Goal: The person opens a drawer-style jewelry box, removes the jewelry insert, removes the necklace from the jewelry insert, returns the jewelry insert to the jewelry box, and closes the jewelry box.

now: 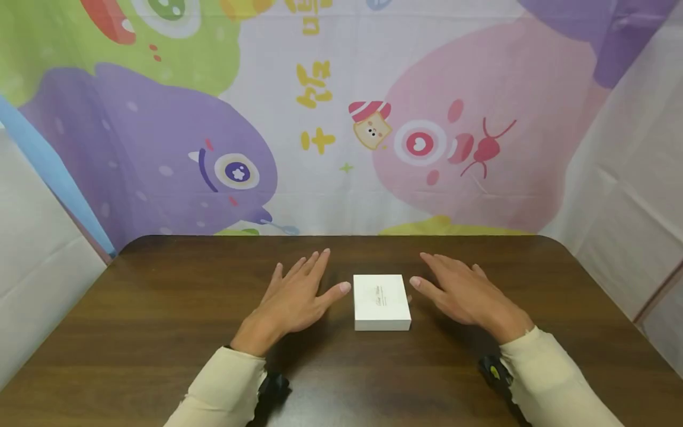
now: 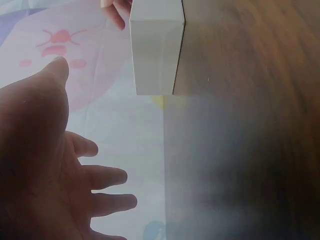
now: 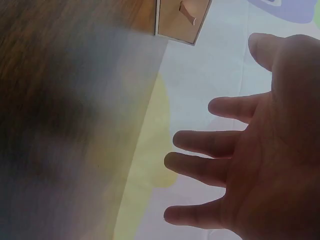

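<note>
A small white box [image 1: 380,299] with fine printed lettering on its lid lies flat on the brown wooden table [image 1: 331,379]. To its left, my left hand [image 1: 296,302] hovers with fingers spread and the thumb tip close to the box's edge. My right hand [image 1: 461,290] is held on the other side, fingers extended, its thumb a short way from the box. Neither hand holds anything. In the right wrist view, the near side of the box [image 3: 172,25] looks tan and bears a small ribbon tab [image 3: 188,13]. A plain white side of the box [image 2: 156,57] faces the left wrist view.
Behind the table's rounded far edge hangs a cloth [image 1: 331,196] printed with cartoon monsters and yellow characters. Pale cloth walls [image 1: 629,196] flank the table on both sides. Dark straps with devices [image 1: 493,373] sit at the wrists, below cream sleeves.
</note>
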The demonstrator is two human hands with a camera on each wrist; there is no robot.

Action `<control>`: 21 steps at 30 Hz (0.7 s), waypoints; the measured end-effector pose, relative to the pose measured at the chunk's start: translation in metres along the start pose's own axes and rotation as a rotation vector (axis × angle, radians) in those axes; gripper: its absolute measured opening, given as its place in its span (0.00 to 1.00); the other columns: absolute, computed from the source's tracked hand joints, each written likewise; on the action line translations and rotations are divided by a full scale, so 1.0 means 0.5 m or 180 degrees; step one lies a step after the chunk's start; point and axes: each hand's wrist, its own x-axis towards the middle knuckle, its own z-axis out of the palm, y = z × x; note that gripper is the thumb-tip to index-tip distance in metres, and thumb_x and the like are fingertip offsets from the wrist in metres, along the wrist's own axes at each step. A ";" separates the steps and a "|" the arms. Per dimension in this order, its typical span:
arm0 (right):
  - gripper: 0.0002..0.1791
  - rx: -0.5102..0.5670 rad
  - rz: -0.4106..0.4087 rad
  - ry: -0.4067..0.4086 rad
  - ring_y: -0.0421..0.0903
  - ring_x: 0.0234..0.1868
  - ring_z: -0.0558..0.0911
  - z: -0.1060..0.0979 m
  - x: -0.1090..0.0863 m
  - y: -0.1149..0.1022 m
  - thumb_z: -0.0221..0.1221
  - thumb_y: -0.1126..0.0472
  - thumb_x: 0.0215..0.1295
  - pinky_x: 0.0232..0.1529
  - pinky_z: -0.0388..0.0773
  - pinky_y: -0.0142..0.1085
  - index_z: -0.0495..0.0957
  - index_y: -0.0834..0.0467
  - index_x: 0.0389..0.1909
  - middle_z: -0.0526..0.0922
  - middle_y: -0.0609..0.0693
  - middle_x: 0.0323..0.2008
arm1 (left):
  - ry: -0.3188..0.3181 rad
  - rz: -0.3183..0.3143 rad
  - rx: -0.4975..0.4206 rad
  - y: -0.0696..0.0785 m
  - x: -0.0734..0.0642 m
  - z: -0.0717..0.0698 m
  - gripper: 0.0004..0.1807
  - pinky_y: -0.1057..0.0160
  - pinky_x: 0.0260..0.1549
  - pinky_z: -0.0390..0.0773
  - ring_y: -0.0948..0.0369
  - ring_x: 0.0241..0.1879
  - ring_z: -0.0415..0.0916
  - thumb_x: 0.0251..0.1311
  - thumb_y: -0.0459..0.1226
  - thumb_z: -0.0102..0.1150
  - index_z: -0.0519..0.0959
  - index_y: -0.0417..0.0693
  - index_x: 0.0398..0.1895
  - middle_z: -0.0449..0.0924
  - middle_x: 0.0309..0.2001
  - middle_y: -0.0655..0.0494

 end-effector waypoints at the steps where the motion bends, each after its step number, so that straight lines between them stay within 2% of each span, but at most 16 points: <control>1: 0.46 -0.0004 -0.0004 0.0000 0.61 0.74 0.59 0.001 0.000 0.000 0.39 0.28 0.72 0.64 0.46 0.72 0.57 0.57 0.78 0.63 0.60 0.73 | 0.0006 0.0004 0.0001 -0.001 -0.001 0.002 0.54 0.34 0.69 0.37 0.45 0.76 0.50 0.62 0.76 0.28 0.47 0.54 0.82 0.52 0.78 0.48; 7: 0.45 -0.0029 -0.0034 0.0097 0.61 0.71 0.64 0.003 0.003 0.003 0.39 0.28 0.72 0.65 0.51 0.69 0.62 0.58 0.75 0.68 0.60 0.70 | 0.0024 0.0048 -0.0026 0.000 0.001 0.009 0.54 0.34 0.69 0.39 0.47 0.75 0.52 0.61 0.77 0.27 0.48 0.53 0.82 0.55 0.77 0.48; 14: 0.40 -0.0033 -0.0150 0.0275 0.60 0.64 0.74 0.004 0.006 0.007 0.43 0.32 0.75 0.62 0.65 0.61 0.71 0.61 0.68 0.77 0.60 0.62 | 0.0130 0.0214 -0.0121 0.002 0.008 0.009 0.47 0.40 0.68 0.54 0.49 0.70 0.64 0.69 0.69 0.34 0.55 0.47 0.79 0.64 0.73 0.49; 18: 0.39 -0.0046 -0.0185 0.0302 0.58 0.61 0.76 0.008 0.011 0.005 0.43 0.32 0.75 0.61 0.67 0.61 0.75 0.61 0.64 0.79 0.58 0.59 | 0.0272 0.0266 -0.0142 0.001 0.006 0.012 0.42 0.44 0.64 0.63 0.49 0.66 0.69 0.72 0.65 0.39 0.61 0.44 0.77 0.70 0.69 0.47; 21: 0.37 -0.0067 -0.0193 0.0345 0.57 0.60 0.78 0.009 0.011 0.006 0.45 0.34 0.75 0.60 0.68 0.60 0.77 0.61 0.62 0.80 0.57 0.57 | 0.0322 0.0283 -0.0136 0.002 0.007 0.014 0.41 0.44 0.62 0.66 0.47 0.64 0.71 0.72 0.64 0.40 0.64 0.44 0.75 0.73 0.66 0.46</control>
